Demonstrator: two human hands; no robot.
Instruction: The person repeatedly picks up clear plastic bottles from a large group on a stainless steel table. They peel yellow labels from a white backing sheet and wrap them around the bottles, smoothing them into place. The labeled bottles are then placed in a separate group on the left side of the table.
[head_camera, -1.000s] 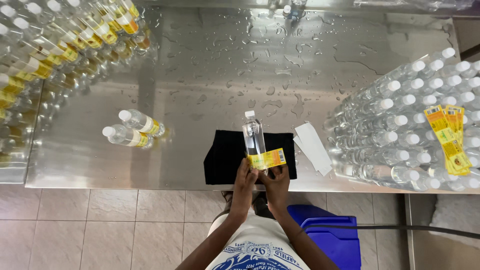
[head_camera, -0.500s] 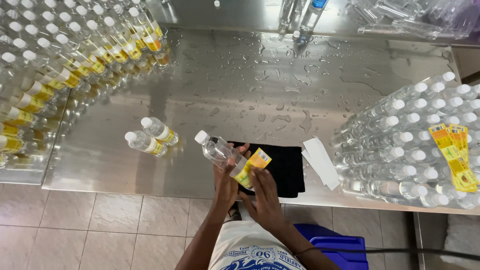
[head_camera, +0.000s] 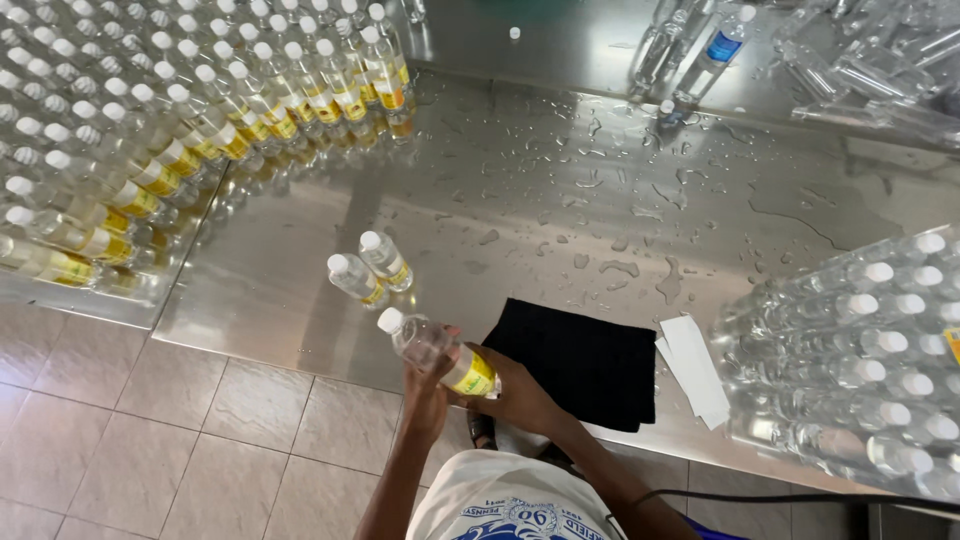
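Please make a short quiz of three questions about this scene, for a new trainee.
1. True or false: both hands, the left hand and the right hand, hold one clear plastic bottle with a white cap and yellow label.
2. How many labelled clear bottles stand alone near the held bottle? A) two B) five C) none
3. Fill in: the flat black cloth lies on the wet, shiny ___ table.

Key: 1 true; 2 A; 3 metal.

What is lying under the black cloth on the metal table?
The black cloth lies flat on the wet steel table. Only the table shows around its edges; whatever may be beneath it is covered. White strips lie beside it.
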